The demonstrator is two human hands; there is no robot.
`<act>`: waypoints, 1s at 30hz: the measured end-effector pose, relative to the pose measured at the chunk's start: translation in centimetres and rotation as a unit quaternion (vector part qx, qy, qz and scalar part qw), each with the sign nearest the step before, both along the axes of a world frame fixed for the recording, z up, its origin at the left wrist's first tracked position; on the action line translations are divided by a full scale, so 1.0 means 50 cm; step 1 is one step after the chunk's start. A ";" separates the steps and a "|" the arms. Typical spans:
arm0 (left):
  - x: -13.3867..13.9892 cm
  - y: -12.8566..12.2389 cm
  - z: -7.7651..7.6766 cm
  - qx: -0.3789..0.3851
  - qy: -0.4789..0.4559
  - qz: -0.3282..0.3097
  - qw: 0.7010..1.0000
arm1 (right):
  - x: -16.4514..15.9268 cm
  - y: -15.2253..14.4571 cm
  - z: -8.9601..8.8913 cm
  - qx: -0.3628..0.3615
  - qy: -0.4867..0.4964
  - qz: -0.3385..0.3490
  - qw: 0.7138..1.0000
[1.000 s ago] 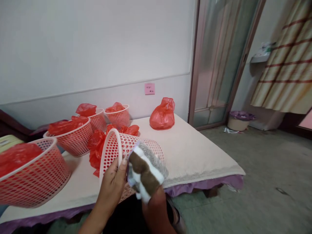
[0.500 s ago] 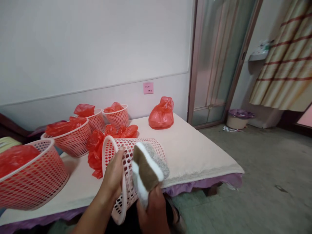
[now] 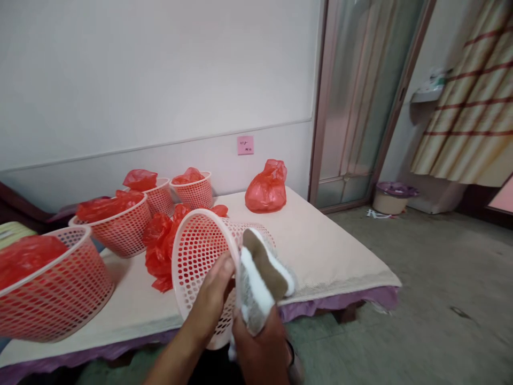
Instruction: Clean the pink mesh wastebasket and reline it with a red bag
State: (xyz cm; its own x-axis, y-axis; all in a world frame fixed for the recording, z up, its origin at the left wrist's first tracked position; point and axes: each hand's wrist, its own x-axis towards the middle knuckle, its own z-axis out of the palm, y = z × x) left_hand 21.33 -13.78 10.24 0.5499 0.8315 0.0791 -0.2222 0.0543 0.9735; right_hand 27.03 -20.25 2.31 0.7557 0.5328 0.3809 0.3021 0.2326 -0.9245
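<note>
Left hand (image 3: 209, 299) grips a pink basket (image 3: 196, 256), right hand (image 3: 262, 345) a striped cloth (image 3: 264, 270); beyond them, a pink note (image 3: 246, 145) has blurry writing.

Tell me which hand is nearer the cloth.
Right. The right hand grips the lower end of the cloth; the left hand is to the left of the cloth, holding the rim of the tipped basket.
</note>
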 end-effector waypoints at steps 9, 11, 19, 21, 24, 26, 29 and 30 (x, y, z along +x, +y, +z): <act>-0.135 -0.015 -0.116 0.419 0.366 -0.131 0.820 | 0.089 -0.010 0.025 0.023 0.105 0.076 0.991; -0.131 -0.012 -0.102 0.438 0.351 -0.101 0.821 | 0.098 0.013 -0.024 0.017 -0.007 0.059 0.998; -0.108 -0.014 -0.061 0.304 0.289 0.025 0.907 | 0.194 0.080 -0.187 -0.155 -0.076 -0.114 0.978; -0.093 -0.020 -0.058 0.269 0.269 0.048 0.924 | 0.155 0.073 -0.174 -0.135 -0.094 -0.117 0.979; -0.065 -0.028 -0.045 0.207 0.223 0.089 0.948 | 0.052 0.051 -0.128 -0.046 -0.164 -0.071 0.983; -0.051 -0.032 -0.029 0.168 0.196 0.125 0.958 | -0.006 0.037 -0.099 0.010 -0.214 -0.011 0.977; -0.046 -0.035 -0.006 0.122 0.161 0.173 0.964 | -0.021 0.031 -0.085 0.052 -0.281 0.031 0.958; -0.048 -0.036 0.000 0.106 0.147 0.182 0.967 | -0.003 0.034 -0.090 0.049 -0.288 0.012 0.956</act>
